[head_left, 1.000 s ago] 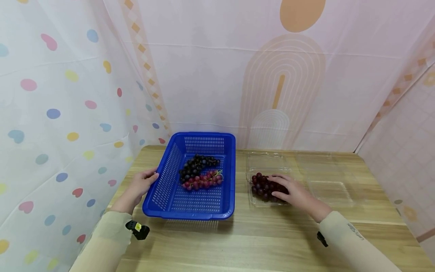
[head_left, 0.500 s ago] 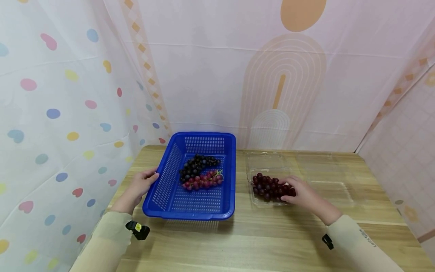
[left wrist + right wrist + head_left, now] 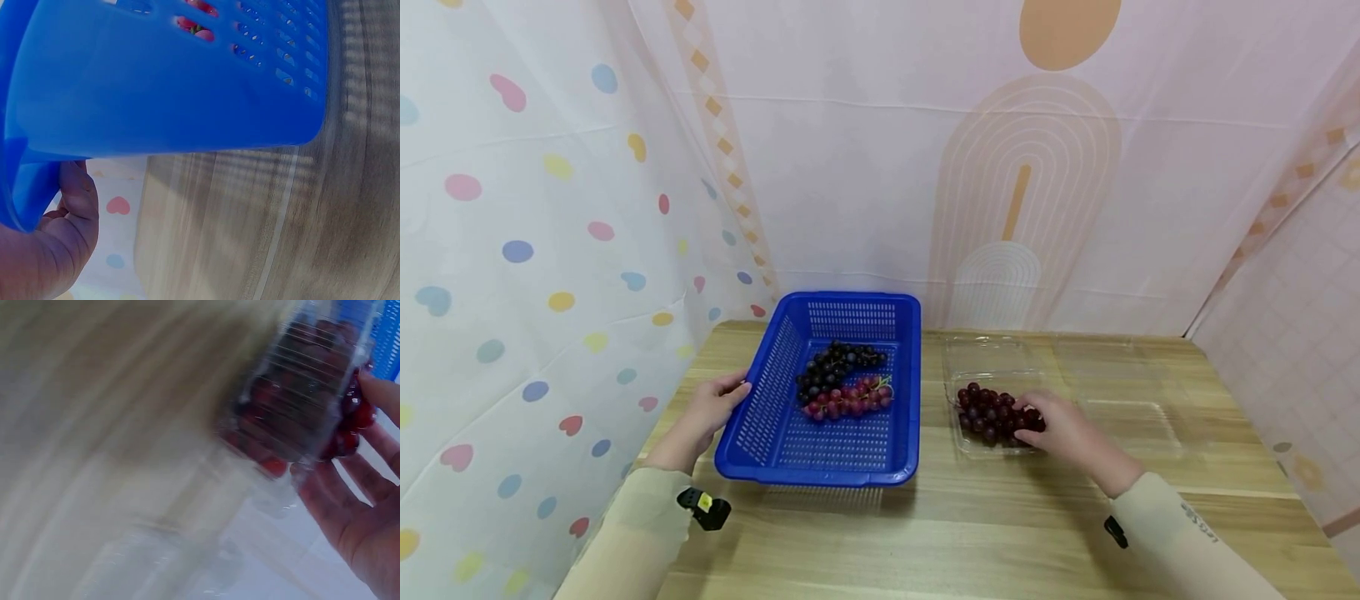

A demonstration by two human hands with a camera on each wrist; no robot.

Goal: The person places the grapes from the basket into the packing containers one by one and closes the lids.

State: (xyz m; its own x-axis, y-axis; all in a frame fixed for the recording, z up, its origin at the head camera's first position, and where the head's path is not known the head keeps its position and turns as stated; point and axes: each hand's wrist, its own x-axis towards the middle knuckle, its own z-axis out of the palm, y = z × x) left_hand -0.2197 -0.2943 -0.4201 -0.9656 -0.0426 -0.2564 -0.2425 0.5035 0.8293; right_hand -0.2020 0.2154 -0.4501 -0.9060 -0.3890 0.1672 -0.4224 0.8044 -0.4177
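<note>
My left hand [image 3: 706,417] grips the left rim of a blue plastic basket [image 3: 824,477], fingers hooked under the lip in the left wrist view. Inside the basket lie a bunch of black grapes [image 3: 831,371] and a bunch of pink-red grapes [image 3: 850,400]. To the right, dark red grapes [image 3: 988,412] fill the near half of a clear hinged plastic box [image 3: 988,354], whose lid lies folded back. My right hand [image 3: 1063,429] holds the right end of that bunch between thumb and fingers. In the right wrist view, its fingertips are right at the box's edge.
A second clear plastic box [image 3: 1135,425] lies spread out at the right. All stand on a wooden table [image 3: 970,533], with a patterned curtain [image 3: 865,167] behind and a dotted one [image 3: 565,275] along the left.
The right hand has drawn rightward from over the dark red grapes to their right end, then shifted slightly back left. More of the bunch shows. The left hand and basket stay put.
</note>
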